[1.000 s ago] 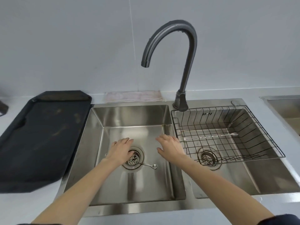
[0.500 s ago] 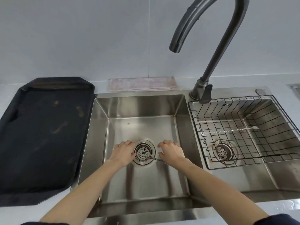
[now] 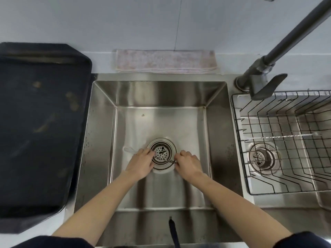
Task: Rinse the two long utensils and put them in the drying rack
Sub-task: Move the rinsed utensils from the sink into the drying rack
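Note:
A thin metal long utensil (image 3: 165, 159) lies across the drain (image 3: 162, 151) of the left sink basin (image 3: 103, 140). Its looped far end (image 3: 129, 149) sticks out to the left of my left hand. My left hand (image 3: 142, 162) rests over its handle with the fingers curled down on it. My right hand (image 3: 188, 164) pinches its right end at the drain's edge. The second long utensil, a small fork with a twisted handle (image 3: 286, 136), lies flat in the wire drying rack (image 3: 238, 158) set in the right basin.
The dark faucet (image 3: 286, 38) rises at the back between the basins, and its lever (image 3: 266, 86) points over the rack. A folded cloth (image 3: 164, 60) lies behind the left basin. A black tray (image 3: 41, 131) covers the counter on the left.
Both hands have dropped to the drain and closed on the utensil, which the right hand was apart from a second ago. My view has moved closer and tilted down into the left basin.

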